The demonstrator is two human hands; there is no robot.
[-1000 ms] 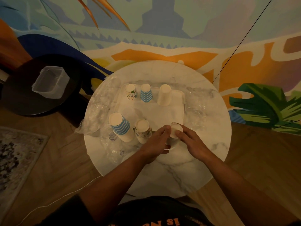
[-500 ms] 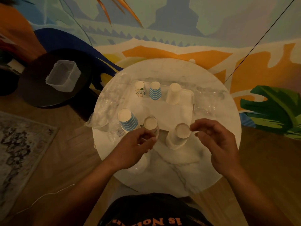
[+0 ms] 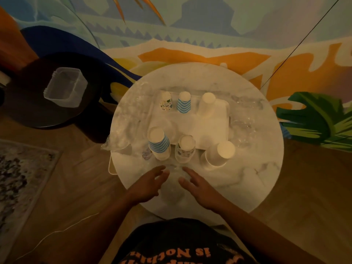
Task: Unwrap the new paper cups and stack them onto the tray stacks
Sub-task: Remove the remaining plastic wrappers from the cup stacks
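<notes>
Both hands are open and hold nothing: the left hand (image 3: 150,182) and the right hand (image 3: 198,184) hover with fingers extended over the near edge of the round table (image 3: 253,180), on either side of a crumpled clear wrapper (image 3: 174,184). The wrapped patterned cups (image 3: 185,148) stand just beyond the fingertips, between the striped cups (image 3: 159,143) and the plain white cups (image 3: 219,154), at the near edge of the white tray (image 3: 209,128). Judged next step: steady the wrapped cups with one hand, pull the film off without crushing the rims, then seat them squarely on the patterned stack (image 3: 166,101) at the tray's far side.
</notes>
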